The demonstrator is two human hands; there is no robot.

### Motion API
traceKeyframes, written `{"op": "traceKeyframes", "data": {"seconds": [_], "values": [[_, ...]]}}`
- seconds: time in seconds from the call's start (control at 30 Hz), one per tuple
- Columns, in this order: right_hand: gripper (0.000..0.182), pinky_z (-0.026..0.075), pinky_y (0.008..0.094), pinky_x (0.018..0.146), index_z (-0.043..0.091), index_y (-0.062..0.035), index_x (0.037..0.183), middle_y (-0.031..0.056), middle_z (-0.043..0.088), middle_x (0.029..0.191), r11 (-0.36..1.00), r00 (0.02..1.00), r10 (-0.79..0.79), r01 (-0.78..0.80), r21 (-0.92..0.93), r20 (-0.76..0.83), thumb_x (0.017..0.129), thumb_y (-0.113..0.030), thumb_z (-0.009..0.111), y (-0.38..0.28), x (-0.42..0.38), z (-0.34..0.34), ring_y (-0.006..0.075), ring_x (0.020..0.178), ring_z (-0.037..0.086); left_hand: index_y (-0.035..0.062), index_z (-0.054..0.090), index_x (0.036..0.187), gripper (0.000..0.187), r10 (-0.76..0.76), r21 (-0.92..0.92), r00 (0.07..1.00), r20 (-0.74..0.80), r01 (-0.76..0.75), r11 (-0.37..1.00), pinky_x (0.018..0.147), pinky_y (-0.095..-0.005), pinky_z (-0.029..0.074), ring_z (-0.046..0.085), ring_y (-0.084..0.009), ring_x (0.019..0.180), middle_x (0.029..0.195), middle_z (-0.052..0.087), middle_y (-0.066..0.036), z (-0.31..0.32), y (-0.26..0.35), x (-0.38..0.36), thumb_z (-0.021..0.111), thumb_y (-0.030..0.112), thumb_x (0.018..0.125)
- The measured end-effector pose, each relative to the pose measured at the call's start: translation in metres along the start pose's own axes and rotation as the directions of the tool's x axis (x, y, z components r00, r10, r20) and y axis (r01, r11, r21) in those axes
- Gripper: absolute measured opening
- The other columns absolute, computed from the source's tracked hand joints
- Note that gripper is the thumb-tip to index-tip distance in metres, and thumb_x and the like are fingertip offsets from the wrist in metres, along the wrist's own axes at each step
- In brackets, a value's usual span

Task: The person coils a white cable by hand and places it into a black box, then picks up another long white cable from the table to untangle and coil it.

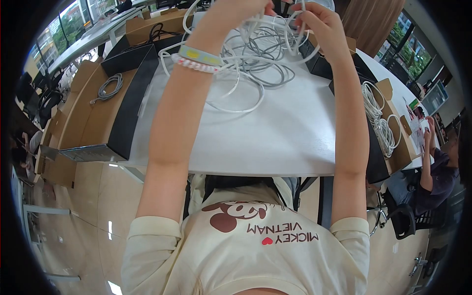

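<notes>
At the top edge of the head view, my left hand (241, 9) is closed around a white cable (252, 30), though the frame cuts off part of the hand. To its right, my right hand (322, 22) pinches a loop of white cable between thumb and fingers. Beneath both hands lies a tangled heap of grey cables (268, 66) and white cables on the white table (265, 142). One white loop hangs past my left wrist, which wears a band and a beaded bracelet.
On the left, an open box (115, 113) holds a coiled grey cable (109, 87); a box behind it holds black cables (160, 32). On the right, another box (376, 162) holds coiled white cables (386, 132). A seated person (435, 172) is at the far right.
</notes>
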State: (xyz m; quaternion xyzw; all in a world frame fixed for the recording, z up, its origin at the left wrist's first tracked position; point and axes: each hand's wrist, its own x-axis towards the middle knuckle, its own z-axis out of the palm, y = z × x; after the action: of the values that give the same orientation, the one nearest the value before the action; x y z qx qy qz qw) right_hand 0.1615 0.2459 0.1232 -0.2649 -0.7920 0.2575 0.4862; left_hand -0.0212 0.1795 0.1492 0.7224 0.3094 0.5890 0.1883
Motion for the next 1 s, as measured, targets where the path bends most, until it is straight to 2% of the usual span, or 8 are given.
{"op": "traceKeyframes", "data": {"seconds": [0.17, 0.23, 0.37, 0.47, 0.6, 0.67, 0.83, 1.0], "values": [[0.026, 0.047, 0.0237, 0.055, 0.065, -0.0042, 0.104, 0.0041, 0.063, 0.072, 0.940, 0.990, -0.089, 0.046, -0.339, -0.114, 0.085, -0.017, 0.053, 0.049, 0.013, -0.028, 0.0084, 0.057, 0.056, -0.0016, 0.048, 0.097, 0.019, -0.178, -0.498, 0.975, 0.133, 0.221, 0.839, 0.038, -0.0147, 0.032, 0.040, -0.0029, 0.046, 0.065, 0.047, 0.001, -0.036, 0.008, 0.005, 0.045, 0.017, 0.094], [0.025, 0.048, 0.0233, 0.051, 0.067, -0.0057, 0.101, 0.0034, 0.062, 0.066, 0.908, 0.996, 0.038, -0.070, -0.414, -0.084, 0.087, -0.023, 0.055, 0.073, 0.014, -0.033, 0.0094, 0.053, 0.057, 0.0014, 0.046, 0.084, 0.017, 0.053, -0.738, 0.928, 0.370, 0.259, 0.623, 0.034, -0.0159, 0.025, 0.031, -0.0024, 0.043, 0.060, 0.038, 0.003, -0.058, 0.015, 0.006, 0.044, 0.015, 0.094], [0.024, 0.044, 0.0202, 0.050, 0.067, -0.0062, 0.093, -0.0002, 0.059, 0.067, 0.785, 0.867, 0.457, -0.288, -0.548, 0.199, 0.086, -0.028, 0.060, 0.089, 0.006, -0.046, 0.0056, 0.053, 0.049, 0.0061, 0.042, 0.075, 0.020, 0.057, -0.918, 0.984, 0.171, 0.138, 0.372, 0.033, -0.0165, 0.022, 0.027, -0.0026, 0.041, 0.056, 0.033, 0.004, -0.075, 0.037, -0.007, 0.044, 0.012, 0.094], [0.027, 0.043, 0.0215, 0.051, 0.067, -0.0077, 0.097, 0.0005, 0.059, 0.069, 0.737, 0.929, 0.297, -0.074, -0.672, 0.223, 0.085, -0.031, 0.061, 0.061, 0.004, -0.044, 0.0068, 0.057, 0.050, 0.0083, 0.039, 0.071, 0.024, 0.069, -0.911, 0.990, 0.121, 0.084, 0.404, 0.032, -0.0158, 0.021, 0.026, -0.0022, 0.040, 0.054, 0.032, 0.004, -0.077, 0.033, -0.005, 0.043, 0.010, 0.094], [0.049, 0.043, 0.0212, 0.063, 0.062, -0.0120, 0.115, 0.0023, 0.061, 0.078, 0.966, 0.987, -0.157, 0.144, -0.213, -0.041, 0.078, -0.043, 0.068, 0.009, 0.003, -0.045, 0.0109, 0.071, 0.052, 0.0099, 0.043, 0.070, 0.025, 0.033, -0.594, 0.981, 0.189, 0.087, 0.800, 0.033, -0.0150, 0.020, 0.029, -0.0012, 0.040, 0.054, 0.039, 0.005, -0.049, 0.022, 0.001, 0.044, 0.016, 0.094], [0.040, 0.045, 0.0223, 0.061, 0.062, -0.0047, 0.104, 0.0055, 0.061, 0.076, 0.990, 0.992, -0.081, 0.091, 0.104, -0.102, 0.086, -0.039, 0.057, -0.043, -0.011, -0.037, 0.0118, 0.066, 0.055, 0.0071, 0.047, 0.071, 0.024, 0.030, -0.217, 0.997, 0.075, -0.013, 0.976, 0.037, -0.0169, 0.024, 0.033, -0.0021, 0.042, 0.055, 0.043, 0.005, -0.021, 0.036, -0.009, 0.047, 0.018, 0.093], [0.081, 0.054, 0.0304, 0.062, 0.062, 0.0061, 0.094, 0.0122, 0.063, 0.071, 0.868, 0.987, -0.008, -0.072, 0.491, 0.159, 0.091, -0.063, 0.019, -0.060, -0.023, -0.022, 0.0205, 0.066, 0.064, -0.0016, 0.050, 0.076, 0.024, 0.282, 0.270, 0.953, 0.113, -0.302, 0.914, 0.047, -0.0269, 0.036, 0.042, -0.0106, 0.049, 0.056, 0.045, -0.002, 0.007, 0.040, -0.009, 0.047, 0.017, 0.091], [0.080, 0.055, 0.0316, 0.063, 0.062, 0.0066, 0.093, 0.0130, 0.065, 0.075, 0.576, 0.984, 0.005, -0.150, 0.804, 0.180, 0.089, -0.065, 0.025, -0.057, -0.021, -0.010, 0.0210, 0.068, 0.065, -0.0045, 0.054, 0.081, 0.025, 0.284, 0.433, 0.920, 0.268, -0.379, 0.818, 0.058, -0.0317, 0.042, 0.050, -0.0189, 0.059, 0.063, 0.053, -0.011, 0.028, 0.061, -0.020, 0.050, 0.020, 0.088]]}}
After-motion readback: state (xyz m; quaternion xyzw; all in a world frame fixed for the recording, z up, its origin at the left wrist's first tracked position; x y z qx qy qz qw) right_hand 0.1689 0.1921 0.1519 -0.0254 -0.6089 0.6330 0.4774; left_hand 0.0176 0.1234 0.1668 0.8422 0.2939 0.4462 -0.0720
